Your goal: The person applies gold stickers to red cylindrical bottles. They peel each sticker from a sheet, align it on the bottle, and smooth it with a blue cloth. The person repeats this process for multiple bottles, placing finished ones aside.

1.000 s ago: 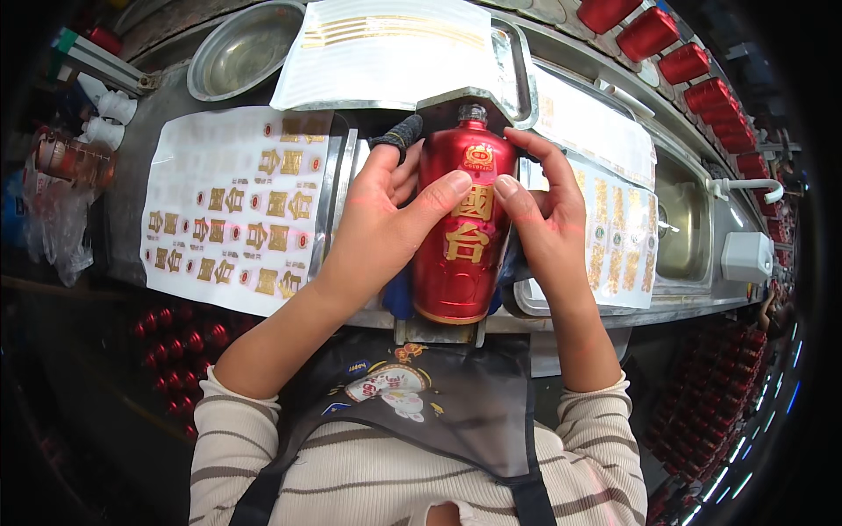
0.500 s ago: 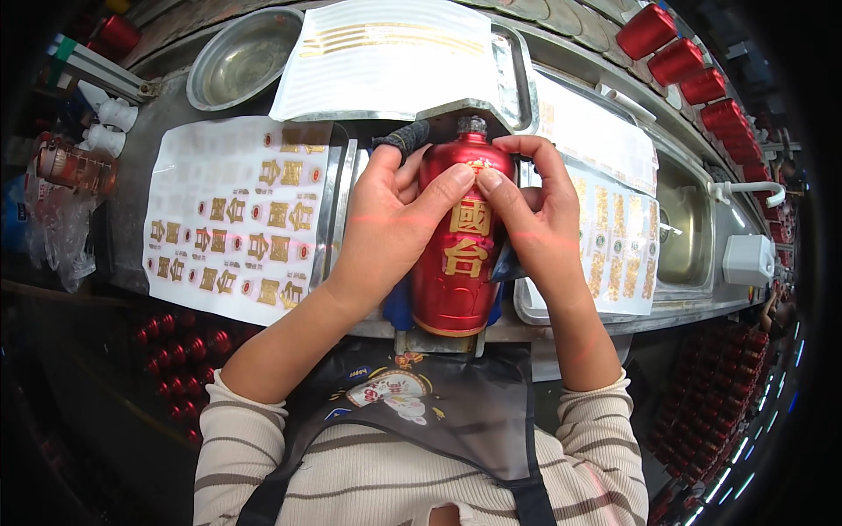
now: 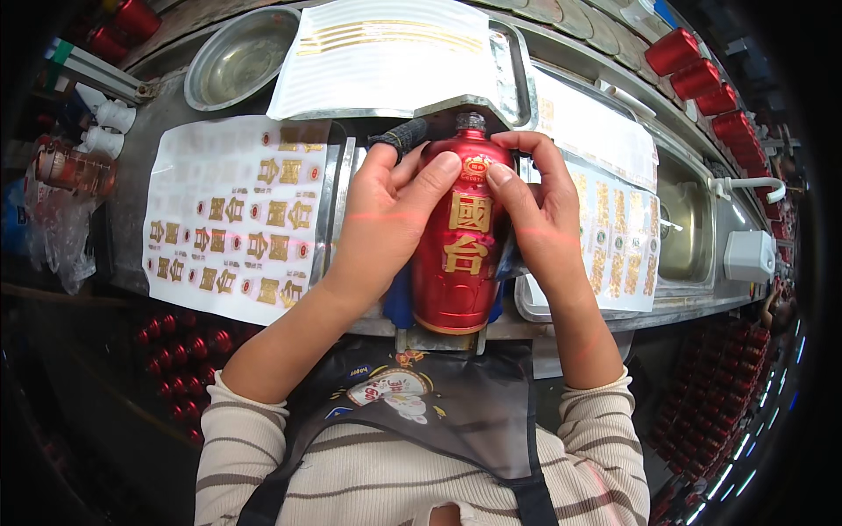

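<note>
A glossy red bottle (image 3: 452, 298) lies in front of me on a metal stand (image 3: 438, 339) with blue pads (image 3: 400, 302), its neck pointing away. Large gold characters (image 3: 468, 232) run down its front, below a small round emblem (image 3: 474, 168). My left hand (image 3: 390, 206) grips the bottle's left shoulder, thumb pressed on the front left of the emblem. A dark cloth sleeve (image 3: 399, 138) wraps one of its fingers. On the opposite shoulder, my right hand (image 3: 544, 206) holds with its thumb beside the emblem's lower right and its forefinger near the neck.
Left of the bottle lies a decal sheet (image 3: 232, 254) with gold characters; another decal sheet (image 3: 614, 237) lies right. Behind are a sheet with gold stripes (image 3: 386, 66) and a metal bowl (image 3: 241, 61). A sink (image 3: 684, 228) with a white tap (image 3: 754, 188) stands far right. Red bottles (image 3: 671, 51) line the conveyor.
My thumbs have drawn apart, the left one up and left, the right one to the right, uncovering the round emblem. Red bottles at the upper right have shifted rightward.
</note>
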`<state>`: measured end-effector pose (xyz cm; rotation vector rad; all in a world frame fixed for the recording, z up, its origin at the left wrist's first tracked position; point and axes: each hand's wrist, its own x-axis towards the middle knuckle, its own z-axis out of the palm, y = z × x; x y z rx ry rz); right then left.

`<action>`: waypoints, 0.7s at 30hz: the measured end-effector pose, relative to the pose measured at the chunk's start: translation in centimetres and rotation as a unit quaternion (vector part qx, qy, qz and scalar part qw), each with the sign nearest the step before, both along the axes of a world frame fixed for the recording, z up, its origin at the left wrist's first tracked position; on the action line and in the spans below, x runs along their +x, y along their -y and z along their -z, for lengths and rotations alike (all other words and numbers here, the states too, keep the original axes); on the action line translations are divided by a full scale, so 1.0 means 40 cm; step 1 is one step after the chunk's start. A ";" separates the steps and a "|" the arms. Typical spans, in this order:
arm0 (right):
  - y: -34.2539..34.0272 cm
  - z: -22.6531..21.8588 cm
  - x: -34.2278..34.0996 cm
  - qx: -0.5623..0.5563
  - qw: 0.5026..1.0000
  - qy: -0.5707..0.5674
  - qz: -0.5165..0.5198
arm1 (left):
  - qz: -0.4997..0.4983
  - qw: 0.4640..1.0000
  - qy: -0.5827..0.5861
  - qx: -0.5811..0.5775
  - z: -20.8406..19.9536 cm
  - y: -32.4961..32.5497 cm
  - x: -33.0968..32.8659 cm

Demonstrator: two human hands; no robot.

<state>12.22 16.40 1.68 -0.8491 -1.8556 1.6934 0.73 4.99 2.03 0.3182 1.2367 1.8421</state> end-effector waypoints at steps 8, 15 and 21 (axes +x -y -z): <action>-0.012 -0.008 0.006 0.041 0.999 0.008 -0.010 | 0.001 1.000 0.002 0.006 -0.004 -0.001 -0.001; 0.008 -0.007 -0.001 -0.010 1.000 0.005 0.009 | 0.010 1.000 -0.024 0.008 0.012 -0.009 0.000; 0.008 -0.011 -0.004 -0.005 1.000 0.012 0.012 | 0.009 1.000 -0.027 0.007 0.007 -0.007 -0.001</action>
